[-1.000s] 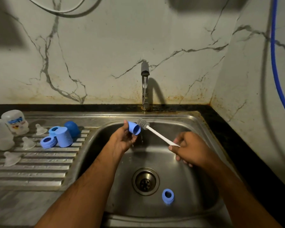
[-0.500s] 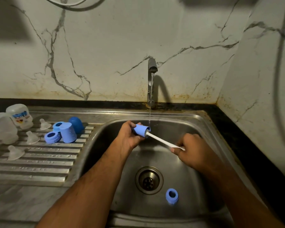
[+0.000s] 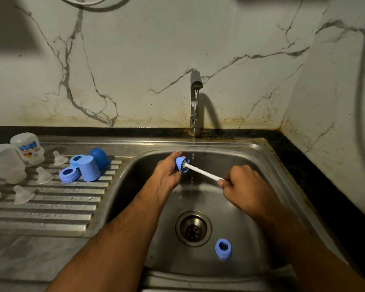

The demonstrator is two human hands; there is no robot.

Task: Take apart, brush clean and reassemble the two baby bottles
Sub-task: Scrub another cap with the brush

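Note:
Over the sink basin (image 3: 261,157), my left hand (image 3: 167,173) grips a small blue bottle cap (image 3: 180,163), its mouth turned to the right. My right hand (image 3: 242,182) holds the white handle of a thin brush (image 3: 204,172), whose bristle head sits inside the cap. Water runs from the tap (image 3: 196,81) just right of the cap. A blue collar ring (image 3: 223,248) lies in the basin near the drain (image 3: 193,228). Two clear bottles (image 3: 6,163) (image 3: 27,147) stand upside down on the drainboard.
The ribbed drainboard (image 3: 51,207) on the left carries a blue cap (image 3: 89,168), blue rings (image 3: 68,174), a dark blue dome (image 3: 99,154) and several clear teats (image 3: 43,175). Marble walls close in behind and on the right.
The brush head, outside the cap one second ago, has gone into the cap. Both hands stay under the tap, and the camera has shifted slightly.

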